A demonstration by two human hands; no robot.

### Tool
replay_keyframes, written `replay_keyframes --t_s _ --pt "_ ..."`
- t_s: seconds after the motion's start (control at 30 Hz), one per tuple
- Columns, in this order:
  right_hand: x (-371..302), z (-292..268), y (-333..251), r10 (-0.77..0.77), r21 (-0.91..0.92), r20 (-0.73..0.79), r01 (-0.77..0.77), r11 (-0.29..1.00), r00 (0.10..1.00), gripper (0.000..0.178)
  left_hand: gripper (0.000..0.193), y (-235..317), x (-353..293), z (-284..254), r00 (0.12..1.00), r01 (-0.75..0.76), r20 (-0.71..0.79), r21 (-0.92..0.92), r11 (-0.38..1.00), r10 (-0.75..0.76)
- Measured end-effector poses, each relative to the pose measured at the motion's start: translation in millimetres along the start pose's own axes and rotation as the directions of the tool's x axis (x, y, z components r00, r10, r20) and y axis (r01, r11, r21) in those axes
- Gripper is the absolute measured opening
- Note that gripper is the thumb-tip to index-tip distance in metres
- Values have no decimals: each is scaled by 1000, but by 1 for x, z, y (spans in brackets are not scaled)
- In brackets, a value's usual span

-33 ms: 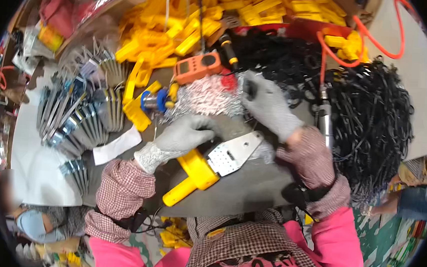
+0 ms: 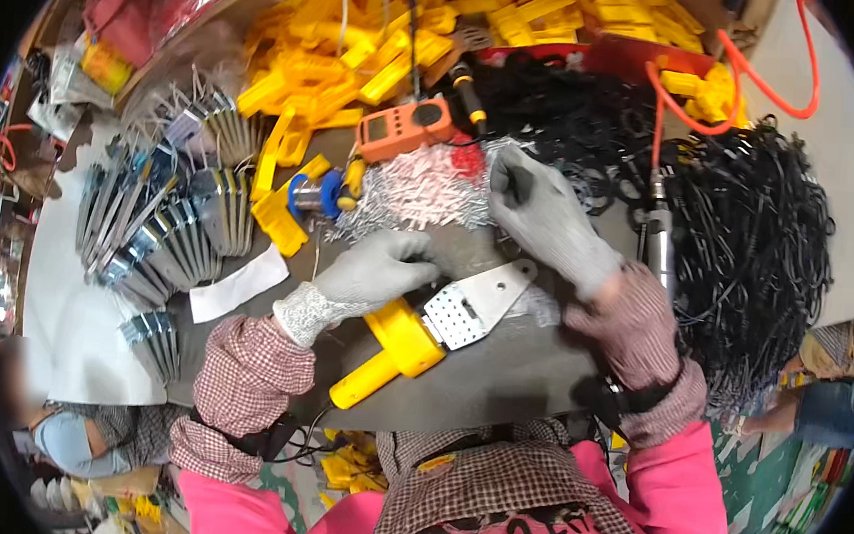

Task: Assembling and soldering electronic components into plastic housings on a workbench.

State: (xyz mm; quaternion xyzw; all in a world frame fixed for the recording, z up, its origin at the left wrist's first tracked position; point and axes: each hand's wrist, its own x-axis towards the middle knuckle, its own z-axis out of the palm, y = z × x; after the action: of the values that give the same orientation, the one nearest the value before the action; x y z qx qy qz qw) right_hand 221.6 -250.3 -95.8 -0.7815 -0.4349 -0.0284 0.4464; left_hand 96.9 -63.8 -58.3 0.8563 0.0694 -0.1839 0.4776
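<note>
A tool with a yellow plastic handle and body (image 2: pixel 406 344) and a flat, pierced metal plate (image 2: pixel 479 306) lies on the dark work surface in front of me. My left hand (image 2: pixel 372 271), in a grey glove, is just above the yellow body, its fingers curled together; what they hold, if anything, is hidden. My right hand (image 2: pixel 544 211), also gloved, is bent over the right edge of a pile of small silver screws (image 2: pixel 376 208) and pale pink pieces (image 2: pixel 423 188). Its fingertips are drawn together, and I cannot make out anything in them.
An orange meter-like box (image 2: pixel 404 130) and a black-and-yellow screwdriver (image 2: pixel 468 98) lie behind the pile. Yellow plastic shells (image 2: pixel 313 52) heap up at the back. Black cables (image 2: pixel 751 222) and a hanging power driver (image 2: pixel 659 240) are at right, bundled metal plates (image 2: pixel 149 230) at left.
The whole scene sits slightly further right in the picture. My right fingers have shifted a little at the edge of the screw pile; my left hand stays by the yellow tool.
</note>
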Motion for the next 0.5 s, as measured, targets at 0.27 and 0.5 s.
replay_keyframes --t_s 0.27,0.5 --pt "-69 -18 -33 37 388 450 -233 892 892 16 18 13 -10 3 984 -4 174 267 964 -44" --pt "-77 -15 -27 105 495 489 -374 784 866 19 15 28 9 -9 880 -203 475 388 899 -6"
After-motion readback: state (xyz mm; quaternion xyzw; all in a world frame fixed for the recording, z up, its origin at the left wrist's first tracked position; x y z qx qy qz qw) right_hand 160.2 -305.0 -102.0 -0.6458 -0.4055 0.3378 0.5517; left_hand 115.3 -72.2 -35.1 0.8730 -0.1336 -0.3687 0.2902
